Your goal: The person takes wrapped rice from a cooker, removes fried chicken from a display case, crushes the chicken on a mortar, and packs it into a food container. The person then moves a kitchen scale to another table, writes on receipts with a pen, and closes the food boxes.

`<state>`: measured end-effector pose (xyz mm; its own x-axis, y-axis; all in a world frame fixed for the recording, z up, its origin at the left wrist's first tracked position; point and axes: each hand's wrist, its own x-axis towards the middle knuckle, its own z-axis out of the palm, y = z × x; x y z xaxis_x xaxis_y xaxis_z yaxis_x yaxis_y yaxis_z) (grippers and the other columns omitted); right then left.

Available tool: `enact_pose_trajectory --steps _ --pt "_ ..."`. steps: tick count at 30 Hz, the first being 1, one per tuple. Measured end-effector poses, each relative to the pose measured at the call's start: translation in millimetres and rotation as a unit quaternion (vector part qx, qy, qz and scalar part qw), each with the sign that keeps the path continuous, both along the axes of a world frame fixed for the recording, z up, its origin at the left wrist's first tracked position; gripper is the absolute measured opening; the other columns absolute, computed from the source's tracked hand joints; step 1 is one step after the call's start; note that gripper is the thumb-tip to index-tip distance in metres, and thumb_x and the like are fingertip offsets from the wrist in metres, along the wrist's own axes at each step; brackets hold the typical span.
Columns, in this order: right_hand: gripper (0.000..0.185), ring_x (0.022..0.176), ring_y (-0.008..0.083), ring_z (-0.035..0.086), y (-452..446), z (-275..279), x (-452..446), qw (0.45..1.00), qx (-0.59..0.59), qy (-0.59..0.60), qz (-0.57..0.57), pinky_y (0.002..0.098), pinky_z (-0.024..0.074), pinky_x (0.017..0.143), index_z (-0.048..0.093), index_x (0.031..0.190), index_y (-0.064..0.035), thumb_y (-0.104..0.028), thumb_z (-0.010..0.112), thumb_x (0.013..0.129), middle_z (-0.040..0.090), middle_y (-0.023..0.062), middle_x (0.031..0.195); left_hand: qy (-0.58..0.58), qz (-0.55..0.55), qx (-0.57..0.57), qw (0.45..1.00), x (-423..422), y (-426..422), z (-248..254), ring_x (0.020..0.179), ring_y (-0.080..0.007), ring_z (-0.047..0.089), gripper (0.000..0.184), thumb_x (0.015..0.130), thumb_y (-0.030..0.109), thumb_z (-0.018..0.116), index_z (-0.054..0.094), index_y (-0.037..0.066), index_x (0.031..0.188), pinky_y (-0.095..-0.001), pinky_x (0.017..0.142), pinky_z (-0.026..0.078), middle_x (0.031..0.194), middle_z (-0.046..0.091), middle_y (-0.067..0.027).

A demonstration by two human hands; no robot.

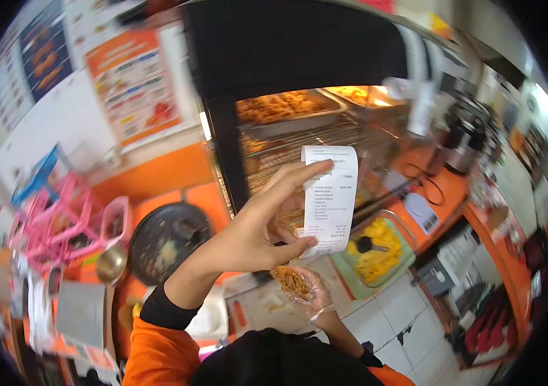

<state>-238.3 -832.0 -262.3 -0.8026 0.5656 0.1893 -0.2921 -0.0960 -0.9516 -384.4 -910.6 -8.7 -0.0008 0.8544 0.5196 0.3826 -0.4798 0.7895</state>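
Note:
In the middle of the head view, my left hand (251,225) pinches a printed paper receipt (328,199) between thumb and fingers and holds it upright. Below it is my right hand (315,293), covered by a clear plastic glove. A brown, crumbly-coated piece of fried chicken (292,281) rests in its curled fingers, over a white cutting board (261,305). Just right of the receipt is a green tray (351,280) of yellow food with a black-ended utensil in it.
Ahead stands a lit warmer cabinet with a metal tray (299,125) of fried food. To the left are a black pan (171,241), a metal bowl (112,264) and pink baskets (62,222). An orange counter (441,199) runs along the right, above tiled floor (389,321).

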Motion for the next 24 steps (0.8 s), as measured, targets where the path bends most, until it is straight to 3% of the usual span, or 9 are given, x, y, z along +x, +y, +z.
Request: enact_pose_trajectory --steps 5,6,7,11,14,15,18,22,24 --pt "0.047 0.103 0.0235 0.059 -65.8 52.9 -64.1 0.962 -0.147 -0.007 0.229 0.0359 0.0485 0.090 0.050 0.124 -0.0032 -0.018 0.067 0.083 0.058 0.0105 0.116 -0.005 0.199 -0.006 0.980 -36.5 -139.8 -28.8 0.132 -0.0307 0.035 0.084 0.069 -0.017 0.066 0.028 0.001 0.142 -0.0247 0.075 0.059 0.143 0.027 -0.0114" --pt "0.047 0.101 0.0206 0.059 -75.5 66.5 -85.9 0.973 0.040 -0.014 0.228 0.0346 0.0489 0.090 0.050 0.123 -0.0005 -0.013 0.068 0.081 0.056 0.0108 0.118 -0.055 0.266 0.004 0.962 -39.8 -172.5 -40.2 0.123 -0.0206 0.044 0.078 0.073 -0.007 0.066 0.033 0.008 0.142 -0.0224 0.073 0.057 0.141 0.035 -0.0111" --pt "0.048 0.100 0.0178 0.058 -85.4 75.9 -108.3 0.949 0.225 -0.010 0.220 0.0332 0.0493 0.090 0.050 0.122 0.0022 -0.008 0.070 0.079 0.055 0.0111 0.120 -0.055 0.328 0.024 0.943 -45.9 -206.9 -53.2 0.123 -0.0234 0.045 0.079 0.073 -0.007 0.067 0.031 0.005 0.142 -0.0254 0.077 0.057 0.141 0.034 -0.0123" --pt "0.049 0.090 0.0194 0.064 -124.0 99.7 -210.1 0.854 0.446 -0.220 0.151 0.0306 0.0500 0.083 0.053 0.121 -0.0044 -0.023 0.071 0.079 0.058 0.0105 0.121 -0.151 0.518 0.117 0.834 -51.3 -330.6 -99.5 0.123 -0.0294 0.046 0.087 0.068 -0.009 0.070 0.026 -0.002 0.142 -0.0351 0.083 0.055 0.143 0.032 -0.0159" --pt "0.058 0.104 0.0263 0.060 -129.6 69.2 -299.5 0.818 0.497 -0.230 0.175 0.0353 0.0467 0.089 0.053 0.122 -0.0067 -0.037 0.071 0.077 0.056 0.0122 0.127 -0.211 0.621 0.112 0.746 -37.0 -392.7 -126.0 0.121 -0.0286 0.048 0.089 0.065 -0.008 0.070 0.027 -0.002 0.142 -0.0387 0.091 0.051 0.143 0.032 -0.0159" --pt "0.060 0.110 0.0287 0.057 -138.1 88.3 -316.7 0.738 0.590 -0.272 0.181 0.0380 0.0450 0.092 0.053 0.123 -0.0068 -0.038 0.072 0.076 0.053 0.0133 0.130 -0.200 0.661 0.081 0.719 -30.3 -411.6 -133.7 0.121 -0.0283 0.048 0.089 0.064 -0.008 0.069 0.027 -0.001 0.142 -0.0394 0.093 0.049 0.143 0.032 -0.0156" --pt "0.058 0.119 0.0301 0.050 -147.9 70.6 -367.3 0.706 0.578 -0.323 0.252 0.0401 0.0412 0.098 0.052 0.124 -0.0074 -0.035 0.072 0.077 0.048 0.0129 0.136 -0.251 0.700 0.115 0.659 -17.3 -439.8 -161.9 0.122 -0.0276 0.047 0.087 0.064 -0.008 0.068 0.029 -0.002 0.142 -0.0392 0.098 0.045 0.143 0.033 -0.0147" --pt "0.062 0.122 0.0339 0.047 -161.6 37.3 -397.8 0.701 0.636 -0.250 0.204 0.0423 0.0398 0.100 0.049 0.125 -0.0113 -0.034 0.075 0.073 0.050 0.0144 0.130 -0.315 0.720 0.125 0.605 -15.7 -453.2 -196.0 0.127 -0.0277 0.041 0.087 0.062 -0.003 0.070 0.032 -0.002 0.141 -0.0402 0.104 0.036 0.144 0.034 -0.0126" --pt "0.065 0.121 0.0338 0.047 -140.7 -11.0 -440.6 0.742 0.628 -0.004 0.235 0.0426 0.0397 0.099 0.048 0.125 -0.0132 -0.033 0.078 0.070 0.048 0.0142 0.132 -0.314 0.710 0.132 0.616 -22.0 -453.1 -202.4 0.124 -0.0270 0.045 0.084 0.065 -0.010 0.066 0.030 -0.003 0.141 -0.0390 0.100 0.042 0.143 0.034 -0.0134"
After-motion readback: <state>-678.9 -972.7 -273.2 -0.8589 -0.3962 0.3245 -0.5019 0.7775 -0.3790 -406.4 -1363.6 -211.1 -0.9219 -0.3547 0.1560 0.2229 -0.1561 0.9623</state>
